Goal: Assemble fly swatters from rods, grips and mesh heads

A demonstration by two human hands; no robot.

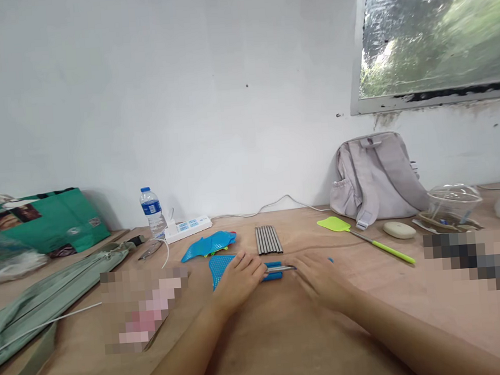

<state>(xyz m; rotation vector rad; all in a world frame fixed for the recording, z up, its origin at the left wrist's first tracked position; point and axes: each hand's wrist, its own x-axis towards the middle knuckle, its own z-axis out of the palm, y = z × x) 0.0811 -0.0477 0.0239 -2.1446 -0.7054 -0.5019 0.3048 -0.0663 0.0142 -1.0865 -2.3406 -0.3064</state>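
Both bare forearms reach forward from the lower edge of the view and converge toward the middle of the tabletop. The left hand [238, 281] lies palm down, wrist straight, fingers curled slightly forward with the fingertips [250, 263] spread a little. The right hand [318, 277] also lies palm down, knuckles up, its fingers pointing inward toward the left hand. The two hands sit near each other without touching. Whether either one grips anything cannot be told.

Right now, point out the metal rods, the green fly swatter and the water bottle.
metal rods [268, 239], head view, middle of the bundle.
green fly swatter [333, 224], head view, its flat head.
water bottle [152, 210], head view, on the label.
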